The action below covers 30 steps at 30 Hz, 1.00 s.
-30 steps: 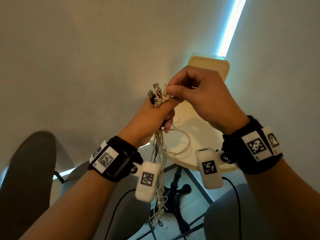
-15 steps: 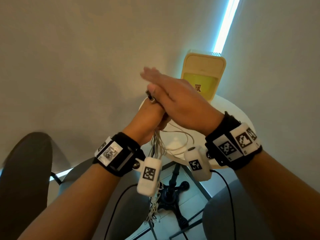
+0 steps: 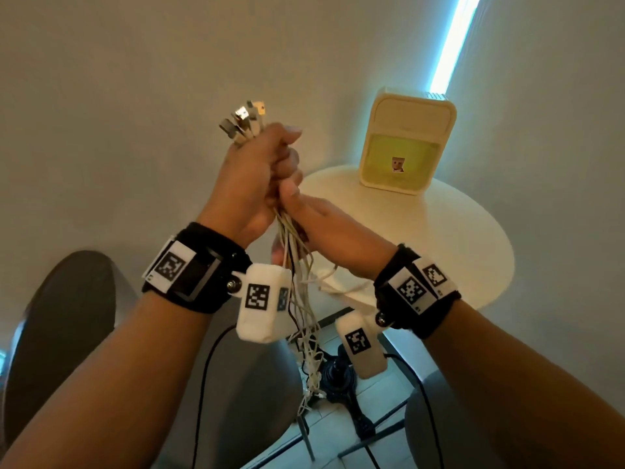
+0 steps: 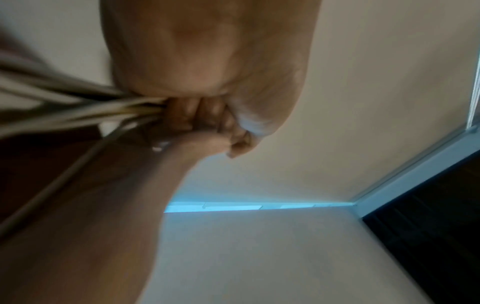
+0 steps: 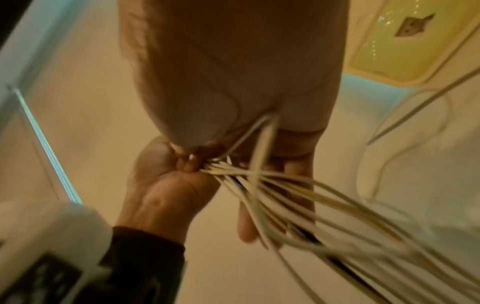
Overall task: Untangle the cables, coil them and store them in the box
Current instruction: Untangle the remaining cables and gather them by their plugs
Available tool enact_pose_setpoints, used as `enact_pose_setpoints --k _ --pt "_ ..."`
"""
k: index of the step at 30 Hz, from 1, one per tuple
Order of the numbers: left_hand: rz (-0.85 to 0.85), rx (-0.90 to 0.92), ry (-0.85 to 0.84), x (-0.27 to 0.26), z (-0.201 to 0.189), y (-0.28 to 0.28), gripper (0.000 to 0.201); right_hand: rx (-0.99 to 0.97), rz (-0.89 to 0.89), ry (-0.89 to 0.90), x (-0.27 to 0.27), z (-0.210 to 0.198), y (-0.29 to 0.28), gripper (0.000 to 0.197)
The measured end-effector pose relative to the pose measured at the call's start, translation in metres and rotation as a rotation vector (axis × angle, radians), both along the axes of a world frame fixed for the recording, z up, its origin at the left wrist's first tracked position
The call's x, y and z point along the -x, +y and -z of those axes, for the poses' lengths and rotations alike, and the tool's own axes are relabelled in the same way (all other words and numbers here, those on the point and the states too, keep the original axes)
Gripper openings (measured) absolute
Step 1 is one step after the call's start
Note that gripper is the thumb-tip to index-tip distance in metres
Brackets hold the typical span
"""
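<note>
My left hand (image 3: 260, 170) is raised in a fist and grips a bundle of pale cables (image 3: 299, 299). Their metal USB plugs (image 3: 243, 125) stick out above the fist. The strands hang down past my wrists toward the floor. My right hand (image 3: 324, 231) sits just under the left fist, its thumb against it. In the right wrist view its fingers (image 5: 285, 185) are straight and spread among the cables (image 5: 324, 195), some strands running between them. The left wrist view shows the fist (image 4: 207, 72) with blurred cables (image 4: 64, 107) coming out. The cream box (image 3: 406, 143) stands on the round white table (image 3: 456, 248).
A loose pale cable (image 3: 338, 279) lies on the table's near edge. A dark chair (image 3: 57, 333) is at the left and a grey one (image 3: 253, 384) below my hands. The black table base (image 3: 338, 377) stands on the tiled floor, with plain walls behind.
My right hand left the plugs at the top, passed flat over the left fist and now sits below it with its fingers in the strands. The left hand kept its grip.
</note>
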<state>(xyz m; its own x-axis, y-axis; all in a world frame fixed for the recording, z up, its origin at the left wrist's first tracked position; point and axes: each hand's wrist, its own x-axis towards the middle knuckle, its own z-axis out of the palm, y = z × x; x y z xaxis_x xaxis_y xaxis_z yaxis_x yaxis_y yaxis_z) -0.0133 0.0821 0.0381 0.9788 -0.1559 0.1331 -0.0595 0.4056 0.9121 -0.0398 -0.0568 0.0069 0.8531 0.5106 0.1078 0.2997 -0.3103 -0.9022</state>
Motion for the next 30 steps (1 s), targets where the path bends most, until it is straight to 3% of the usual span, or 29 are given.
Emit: enact_pose_setpoints --k 3,8,10,14,20,22,27,29,30 --pt "0.069 0.037 0.001 -0.009 0.0 0.017 0.046 0.022 0.009 -0.028 -0.001 0.012 0.002 0.051" --pt "0.005 0.022 -0.039 -0.019 -0.009 0.035 0.049 0.07 0.116 -0.069 0.0 0.032 -0.009 0.02" --pt "-0.029 0.04 -0.064 -0.022 -0.017 0.044 0.05 0.051 0.151 0.034 0.007 0.04 -0.019 0.024" --pt "-0.125 0.049 -0.124 -0.032 -0.031 0.051 0.049 0.102 0.009 0.262 0.023 0.051 -0.032 0.018" --pt "-0.149 0.033 -0.102 -0.042 -0.021 0.048 0.049 0.018 0.09 0.186 0.015 0.059 -0.023 0.018" --pt "-0.134 0.026 -0.09 -0.04 -0.014 0.046 0.05 0.071 0.136 0.122 0.011 0.057 -0.013 0.027" --pt "-0.124 0.015 -0.061 -0.034 0.005 0.043 0.049 0.049 0.321 -0.098 -0.014 0.041 0.015 0.076" --pt "-0.122 0.025 -0.043 -0.031 0.013 0.042 0.048 0.138 0.246 -0.174 -0.023 0.035 0.031 0.073" --pt "-0.122 0.036 -0.029 -0.03 0.016 0.042 0.048 0.178 0.199 -0.18 -0.026 0.034 0.041 0.062"
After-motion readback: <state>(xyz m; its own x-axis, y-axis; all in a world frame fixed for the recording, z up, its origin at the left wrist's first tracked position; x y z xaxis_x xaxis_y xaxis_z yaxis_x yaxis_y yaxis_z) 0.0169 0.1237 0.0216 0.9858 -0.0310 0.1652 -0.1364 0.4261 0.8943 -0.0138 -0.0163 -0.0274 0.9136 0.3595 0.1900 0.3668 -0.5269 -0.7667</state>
